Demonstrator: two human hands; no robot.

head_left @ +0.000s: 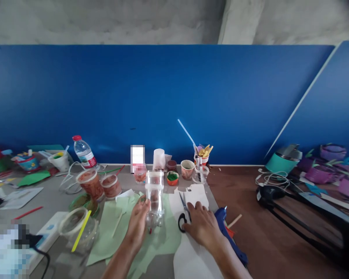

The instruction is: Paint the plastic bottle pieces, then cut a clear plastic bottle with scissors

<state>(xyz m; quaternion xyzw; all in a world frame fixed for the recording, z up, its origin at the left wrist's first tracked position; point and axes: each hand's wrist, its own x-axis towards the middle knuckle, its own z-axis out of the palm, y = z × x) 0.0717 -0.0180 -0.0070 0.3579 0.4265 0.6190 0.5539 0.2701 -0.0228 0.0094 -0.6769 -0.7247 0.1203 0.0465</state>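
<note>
My left hand (138, 219) is wrapped around the side of a clear plastic bottle (154, 193), which looks cut and stands upright over green paper. A small red bit shows near its lower end. My right hand (202, 223) reaches over a pair of scissors (182, 223) with black handles, lying on white paper (192, 259). Its fingers are spread and bent, and the thumb is close to one handle loop. The hand hides part of the scissors. Just right of that hand lies a blue glue gun (234, 246).
Green paper (107, 232) covers the middle of the table. Stained tubs (90, 184), a water bottle (85, 154), a paper cup (187, 169) and a cup of wooden sticks (203, 153) stand behind. A black frame-like object (305, 221) and white cable (275, 180) lie right.
</note>
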